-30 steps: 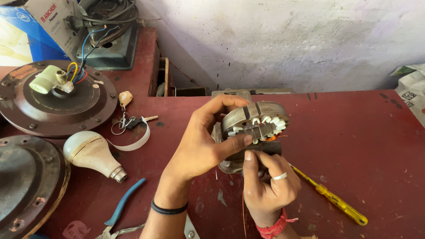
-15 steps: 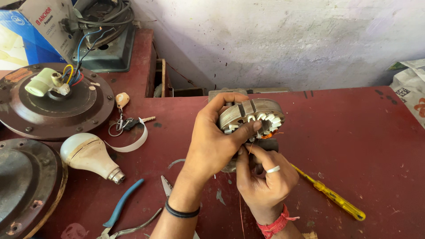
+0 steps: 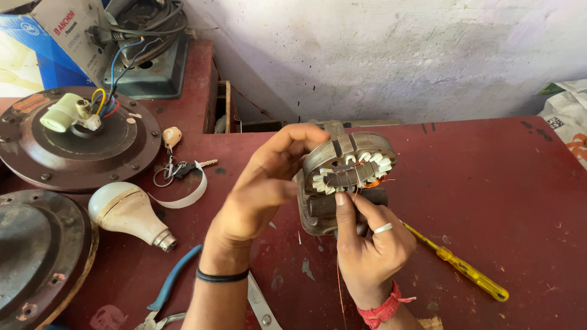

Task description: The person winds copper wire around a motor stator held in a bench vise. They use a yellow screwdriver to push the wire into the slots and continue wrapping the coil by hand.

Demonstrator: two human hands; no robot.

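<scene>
I see the left hand (image 3: 263, 183) closed around the left side of a grey metal motor core (image 3: 348, 162), fingers curled over its top edge and thumb toward the front. The core is held tilted above the red table (image 3: 489, 201), raised off the surface, with its ring of white slot liners facing the camera. The right hand (image 3: 367, 241) sits just below it, forefinger and thumb pinched together at the lower rim of the core, where a thin copper wire (image 3: 338, 287) hangs down past the wrist. A ring shows on one finger of that hand, and a red thread band on the wrist.

On the table to the right of the hands lies a yellow screwdriver (image 3: 458, 266), apart from them. To the left I note a white bulb (image 3: 128, 214) on its side, a bunch of keys (image 3: 177, 168), and blue-handled pliers (image 3: 168, 287) near the left forearm. Two round brown fan housings (image 3: 79, 143) occupy the far left; the upper one carries coloured wires.
</scene>
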